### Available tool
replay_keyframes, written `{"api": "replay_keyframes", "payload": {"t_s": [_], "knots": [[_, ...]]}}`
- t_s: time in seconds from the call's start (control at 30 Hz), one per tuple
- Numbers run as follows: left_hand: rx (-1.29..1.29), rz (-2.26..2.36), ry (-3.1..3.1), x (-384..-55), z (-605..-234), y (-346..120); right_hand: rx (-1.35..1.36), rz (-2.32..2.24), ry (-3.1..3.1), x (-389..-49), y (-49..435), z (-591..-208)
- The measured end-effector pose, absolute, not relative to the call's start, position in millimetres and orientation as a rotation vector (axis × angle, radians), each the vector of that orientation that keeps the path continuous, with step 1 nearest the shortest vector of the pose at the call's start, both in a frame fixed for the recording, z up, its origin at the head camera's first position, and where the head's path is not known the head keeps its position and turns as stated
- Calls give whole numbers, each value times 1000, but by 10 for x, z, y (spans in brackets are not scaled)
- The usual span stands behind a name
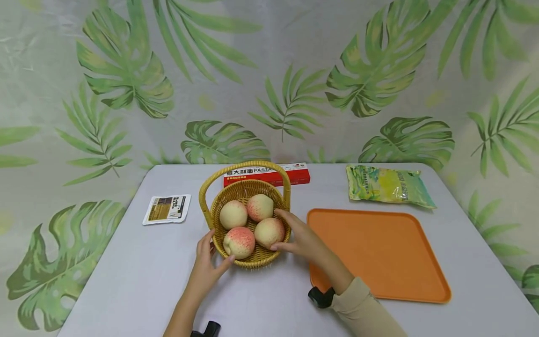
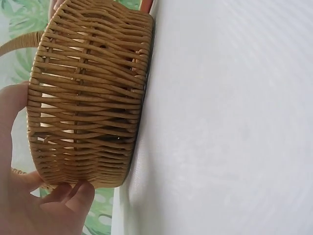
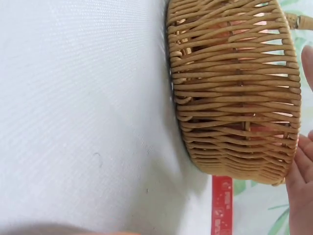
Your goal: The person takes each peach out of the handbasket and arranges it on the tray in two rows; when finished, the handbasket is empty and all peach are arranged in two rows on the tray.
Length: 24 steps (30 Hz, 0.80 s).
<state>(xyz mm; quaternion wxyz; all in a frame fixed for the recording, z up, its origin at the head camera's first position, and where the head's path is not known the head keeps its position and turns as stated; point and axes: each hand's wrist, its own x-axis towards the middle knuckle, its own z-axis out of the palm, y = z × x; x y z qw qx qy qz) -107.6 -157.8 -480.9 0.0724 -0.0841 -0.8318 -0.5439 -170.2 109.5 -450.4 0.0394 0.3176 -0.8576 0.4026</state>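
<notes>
A wicker basket [image 1: 248,264] with an arched handle stands on the table and holds several pale peaches [image 1: 239,242] with red blush. My left hand [image 1: 206,267] holds the basket's near left side, its thumb at the rim and its fingertips against the woven outer wall, as the left wrist view shows. My right hand [image 1: 301,236] is at the right rim, with thumb and fingers spread on either side of the lower right peach [image 1: 269,232]. In the right wrist view its thumb stands apart from the rim; whether it touches the peach is unclear.
Behind the basket lies a red pasta box [image 1: 294,175]. A flat packet [image 1: 167,209] is on the left. To the right lie an orange tray [image 1: 375,252] and, farther back, a green and yellow bag [image 1: 389,186]. A leaf-print curtain [image 1: 290,70] hangs behind the table.
</notes>
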Motion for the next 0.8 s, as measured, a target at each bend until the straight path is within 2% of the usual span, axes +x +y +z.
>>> {"api": "replay_keyframes", "payload": {"t_s": [0.33,0.8], "knots": [[-179,-1717,-2501,-1075,-4806,-1562,923,1237,-2757,-1759,1053,-4461],[-162,-1743,-2482,-1065,-4805,-1552,995,1102,-2890,-1822,983,-4392]]}}
